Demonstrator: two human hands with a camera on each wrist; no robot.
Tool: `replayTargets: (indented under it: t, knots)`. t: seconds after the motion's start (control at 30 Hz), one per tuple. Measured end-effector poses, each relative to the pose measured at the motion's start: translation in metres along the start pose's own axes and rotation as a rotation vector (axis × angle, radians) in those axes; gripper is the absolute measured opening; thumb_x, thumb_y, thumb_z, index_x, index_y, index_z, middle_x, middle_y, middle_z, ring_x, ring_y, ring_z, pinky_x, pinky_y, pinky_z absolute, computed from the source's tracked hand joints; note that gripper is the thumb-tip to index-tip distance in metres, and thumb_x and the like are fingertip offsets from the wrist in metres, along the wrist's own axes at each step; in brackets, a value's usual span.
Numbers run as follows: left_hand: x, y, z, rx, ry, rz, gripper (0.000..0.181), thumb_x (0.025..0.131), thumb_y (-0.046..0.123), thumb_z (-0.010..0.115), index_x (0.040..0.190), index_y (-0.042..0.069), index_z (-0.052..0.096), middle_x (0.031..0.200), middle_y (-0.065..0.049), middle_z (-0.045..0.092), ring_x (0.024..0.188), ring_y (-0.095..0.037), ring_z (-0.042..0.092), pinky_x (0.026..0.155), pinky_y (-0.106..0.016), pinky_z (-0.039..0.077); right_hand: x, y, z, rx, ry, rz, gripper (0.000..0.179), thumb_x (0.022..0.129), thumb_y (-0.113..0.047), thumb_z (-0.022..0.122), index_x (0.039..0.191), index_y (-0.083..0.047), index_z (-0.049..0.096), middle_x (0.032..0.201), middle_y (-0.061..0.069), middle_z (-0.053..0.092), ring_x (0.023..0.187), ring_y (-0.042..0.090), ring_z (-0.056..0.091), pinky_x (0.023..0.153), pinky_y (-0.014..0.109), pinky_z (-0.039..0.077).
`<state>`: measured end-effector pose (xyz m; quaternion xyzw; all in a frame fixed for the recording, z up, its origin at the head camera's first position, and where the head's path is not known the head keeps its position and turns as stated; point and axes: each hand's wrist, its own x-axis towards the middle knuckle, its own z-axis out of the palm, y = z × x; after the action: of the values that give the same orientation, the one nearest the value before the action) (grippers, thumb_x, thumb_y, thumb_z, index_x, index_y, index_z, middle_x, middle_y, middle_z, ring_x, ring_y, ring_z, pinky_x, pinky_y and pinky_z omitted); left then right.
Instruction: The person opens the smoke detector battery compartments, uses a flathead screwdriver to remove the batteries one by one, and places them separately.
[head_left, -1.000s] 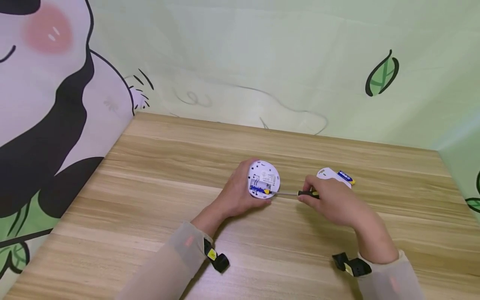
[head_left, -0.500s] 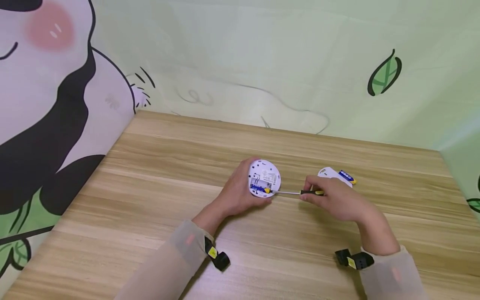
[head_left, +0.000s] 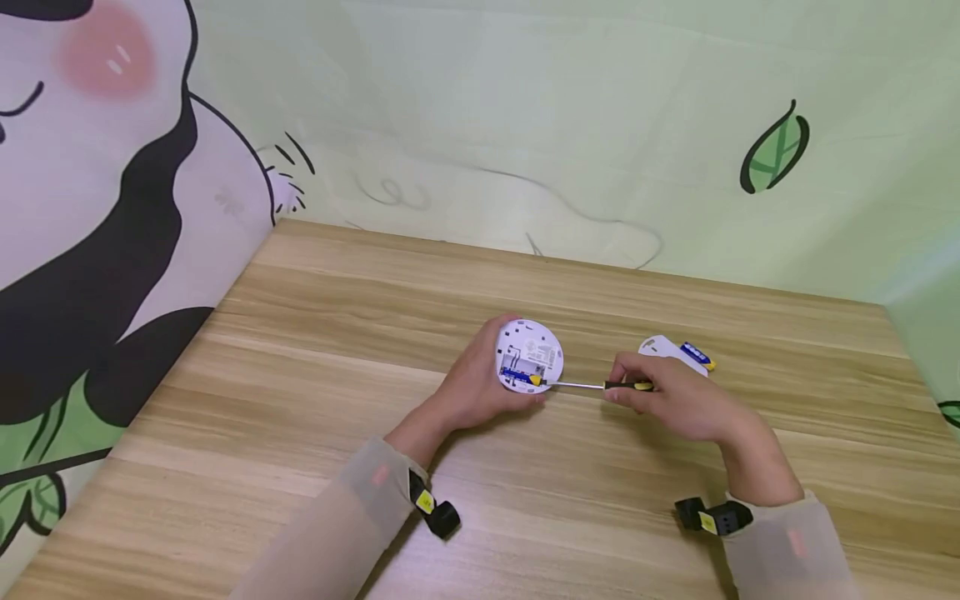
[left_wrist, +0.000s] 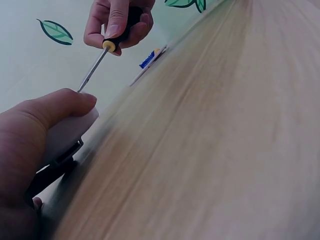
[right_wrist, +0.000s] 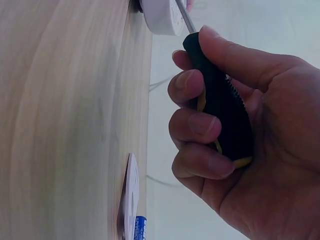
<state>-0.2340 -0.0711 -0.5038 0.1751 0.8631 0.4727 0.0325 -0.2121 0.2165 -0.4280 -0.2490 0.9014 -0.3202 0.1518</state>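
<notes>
My left hand (head_left: 472,379) grips a round white battery-powered device (head_left: 531,343) by its rim, its back facing up. Inside its uncovered battery compartment lies a blue and yellow battery (head_left: 519,377), beside a bare slot. A screwdriver (right_wrist: 220,100) with a black and yellow handle is held in my right hand (head_left: 667,392), fingers curled round the handle and thumb along it. The metal shaft reaches left, its tip at the yellow end of the battery. In the left wrist view, the thumb (left_wrist: 65,106) presses on the device's edge, and the compartment is hidden.
A flat white cover plate (head_left: 671,350) lies on the wooden table (head_left: 337,317) behind the right hand, partly hidden by it. Close against its far side is a loose blue and yellow battery (head_left: 698,356). A printed fabric wall (head_left: 465,125) rises behind the table.
The right hand has shifted slightly rightward with the screwdriver. The left hand still holds the device in nearly the same place, and the whole view has drifted a little.
</notes>
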Motion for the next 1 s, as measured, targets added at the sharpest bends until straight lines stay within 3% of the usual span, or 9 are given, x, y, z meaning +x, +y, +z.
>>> replayTargets:
  t: [0.4,1.0]
  knots:
    - [0.001,-0.001,-0.002,-0.121,-0.010,-0.007,0.113,0.066,0.029,0.097,0.157,0.018,0.032,0.142,-0.006,0.054,0.127,-0.025,0.055,0.115,-0.046,0.043,-0.001,0.007,0.001,0.076,-0.022,0.010,0.010,0.102,-0.026,0.066,0.097,-0.018,0.064,0.073,-0.007,0.055,0.070,0.011,0.051,0.061,0.024,0.041]
    - [0.000,-0.001,-0.004,-0.226,0.022,-0.029,0.106,0.068,0.023,0.096,0.154,0.020,0.035,0.139,-0.007,0.058,0.126,-0.026,0.058,0.114,-0.047,0.043,0.003,0.012,0.002,0.172,-0.018,0.014,0.014,0.105,-0.024,0.062,0.100,-0.011,0.062,0.077,0.002,0.057,0.074,0.019,0.055,0.063,0.026,0.041]
